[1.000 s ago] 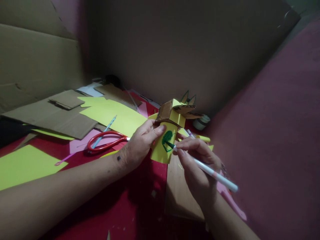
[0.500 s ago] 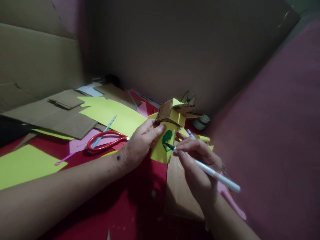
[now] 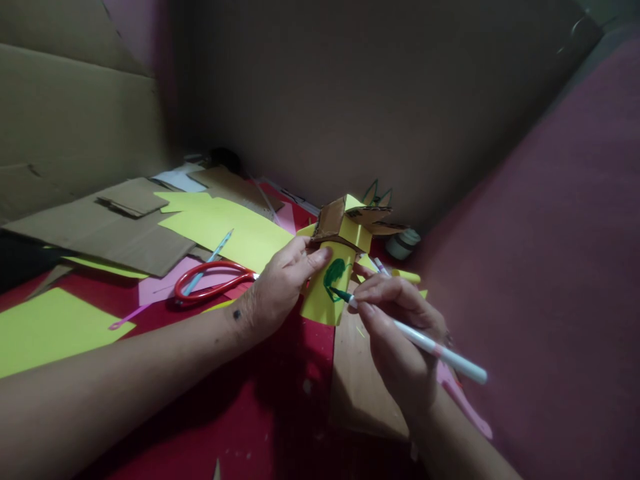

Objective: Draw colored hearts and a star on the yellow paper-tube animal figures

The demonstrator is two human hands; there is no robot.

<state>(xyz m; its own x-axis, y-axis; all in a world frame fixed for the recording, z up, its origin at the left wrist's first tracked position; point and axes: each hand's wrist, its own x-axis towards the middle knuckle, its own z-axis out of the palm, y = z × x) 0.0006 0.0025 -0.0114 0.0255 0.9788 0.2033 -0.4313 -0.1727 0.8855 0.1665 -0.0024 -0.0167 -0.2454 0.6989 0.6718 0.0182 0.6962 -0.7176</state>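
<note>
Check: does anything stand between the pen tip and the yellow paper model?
Nothing visible does. The pen in the right hand touches the green patch on the yellow model; the left hand holds the model from the other side, clear of the tip.

Bright yellow paper wraps the small cardboard model [image 3: 320,303], raw brown corrugated flaps up top, and there's a dark green scribbled patch [image 3: 334,273] on its front. The slim white marker pen [image 3: 425,343] has a green tip and a pink band. To the left, red-handled scissors [image 3: 213,283] over pale pink paper [image 3: 160,288]. Far left, plain brown cardboard sheets [image 3: 115,230] and a flat yellow paper sheet [image 3: 225,230], all on the deep red tabletop [image 3: 240,427].
</note>
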